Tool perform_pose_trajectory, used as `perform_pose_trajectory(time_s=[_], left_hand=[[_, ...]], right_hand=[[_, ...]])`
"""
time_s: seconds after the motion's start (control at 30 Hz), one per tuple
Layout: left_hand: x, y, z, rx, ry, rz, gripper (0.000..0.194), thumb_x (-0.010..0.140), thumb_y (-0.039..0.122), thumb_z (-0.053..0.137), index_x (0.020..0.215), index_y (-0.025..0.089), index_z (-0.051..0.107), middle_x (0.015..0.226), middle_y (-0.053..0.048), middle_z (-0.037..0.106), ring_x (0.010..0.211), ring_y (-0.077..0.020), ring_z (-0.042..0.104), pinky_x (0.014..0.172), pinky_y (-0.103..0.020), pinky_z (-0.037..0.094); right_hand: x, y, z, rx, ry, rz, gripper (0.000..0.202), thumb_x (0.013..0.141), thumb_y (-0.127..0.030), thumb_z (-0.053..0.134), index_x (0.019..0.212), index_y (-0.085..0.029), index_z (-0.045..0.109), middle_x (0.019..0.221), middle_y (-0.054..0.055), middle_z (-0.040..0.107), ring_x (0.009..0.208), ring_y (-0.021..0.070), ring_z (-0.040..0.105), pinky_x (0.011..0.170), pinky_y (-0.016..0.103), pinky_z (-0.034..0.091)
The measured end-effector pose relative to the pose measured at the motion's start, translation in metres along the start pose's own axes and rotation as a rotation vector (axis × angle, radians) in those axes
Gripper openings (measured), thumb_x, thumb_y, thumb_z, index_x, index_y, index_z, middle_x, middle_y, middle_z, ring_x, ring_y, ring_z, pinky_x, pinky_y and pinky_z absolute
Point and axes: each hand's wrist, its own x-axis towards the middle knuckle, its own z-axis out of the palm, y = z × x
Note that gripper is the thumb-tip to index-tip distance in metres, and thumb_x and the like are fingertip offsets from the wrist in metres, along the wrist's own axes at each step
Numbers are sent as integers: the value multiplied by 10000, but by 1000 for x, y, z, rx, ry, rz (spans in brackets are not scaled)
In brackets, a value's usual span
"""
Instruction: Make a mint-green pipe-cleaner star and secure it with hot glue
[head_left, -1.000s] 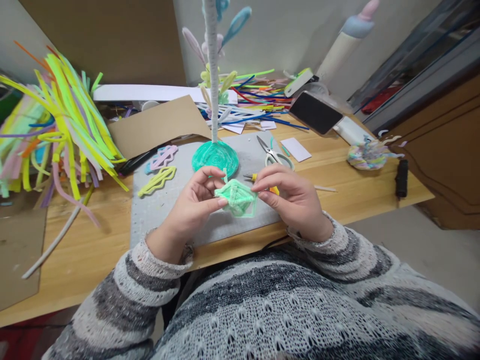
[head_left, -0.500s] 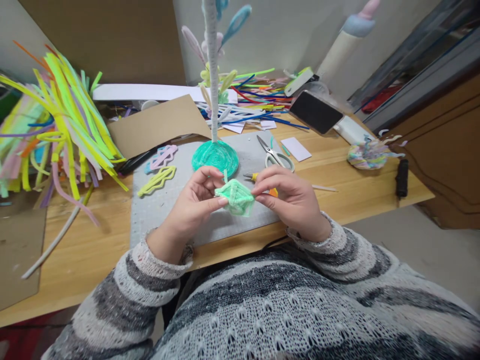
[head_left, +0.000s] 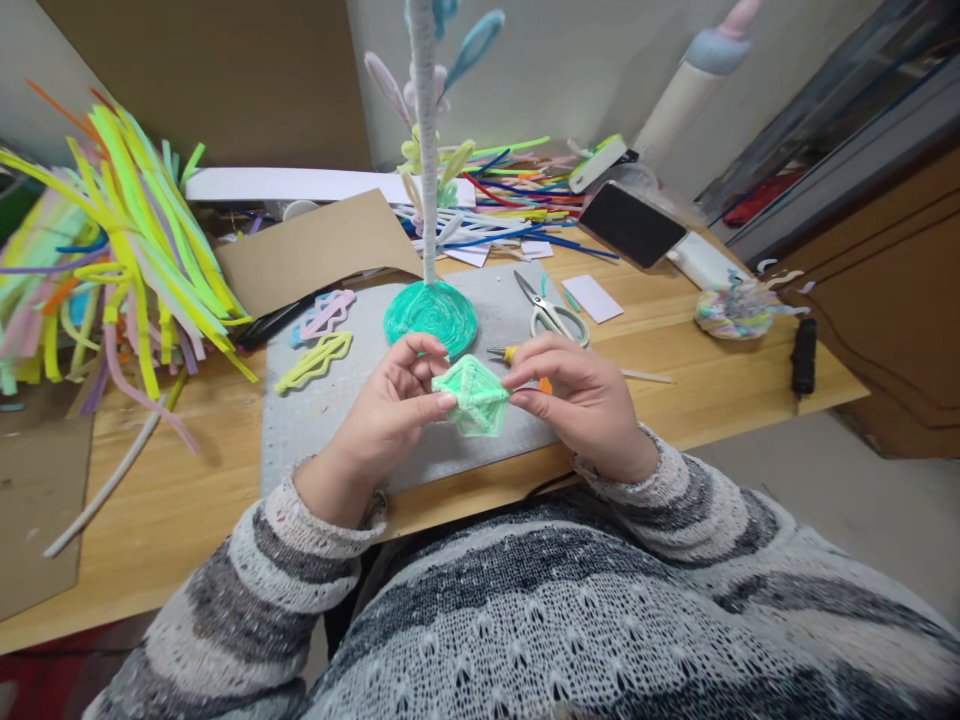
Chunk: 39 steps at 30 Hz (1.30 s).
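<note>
Between my two hands hangs a small mint-green piece with pointed corners, made of fuzzy pipe cleaner. My left hand pinches its left corner between thumb and fingers. At its right corner, my right hand pinches it with thumb and forefinger. Just behind the piece, a round teal base carries a white wrapped stem with pastel loops. A yellow-handled tool lies partly hidden behind my right hand. Scissors with pale handles rest on the grey mat.
Bundled pipe cleaners fill the left side, beside a brown cardboard sheet. Yellow and lilac zigzag shapes lie on the mat. A phone, a pastel ring and a black tool are at the right.
The green piece has tilted slightly between my fingers, and the short end that stuck up at its upper left no longer stands out. Both hands keep their pinch nearly in place.
</note>
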Motion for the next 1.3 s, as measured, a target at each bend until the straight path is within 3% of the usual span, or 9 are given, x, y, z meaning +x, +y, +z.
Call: perform_pose_trajectory(time_s=[0.7, 0.93, 1.13, 1.23, 1.3], left_hand=[[-2, -1, 1, 3, 32, -22, 400, 666, 133, 803, 963, 221, 549, 812, 45, 547, 646, -68, 585, 544, -159, 506], [-1, -1, 1, 16, 33, 11, 371, 669, 133, 806, 945, 218, 572, 806, 42, 557, 700, -87, 589, 612, -199, 509], [2, -5, -2, 66, 63, 152, 352, 659, 143, 834, 906, 211, 593, 792, 48, 590, 748, -77, 594, 701, -181, 492], [2, -8, -3, 120, 37, 179, 333, 667, 147, 834, 899, 211, 604, 809, 38, 618, 762, -79, 599, 717, -177, 491], [1, -9, -4, 156, 6, 188, 303, 683, 147, 824, 893, 211, 615, 834, 26, 638, 788, -89, 609, 737, -189, 496]], right_hand=[[-2, 6, 6, 17, 29, -25, 163, 810, -186, 741, 932, -292, 722, 893, -1, 669, 864, 161, 603, 818, 358, 481], [-2, 6, 5, 46, 0, -21, 139, 832, -217, 719, 950, -289, 712, 915, 7, 664, 886, 169, 595, 838, 356, 472], [-5, 9, 12, 265, -21, 101, 588, 774, -411, 768, 1296, -317, 514, 1086, 30, 609, 964, 175, 577, 882, 349, 465], [-4, 6, 19, 185, -73, 165, 408, 782, -359, 765, 1143, -269, 597, 1069, 39, 618, 1018, 185, 582, 920, 368, 461], [-2, 1, 22, 119, -67, 122, 228, 793, -299, 754, 981, -247, 636, 1018, 32, 630, 999, 181, 596, 923, 380, 468]])
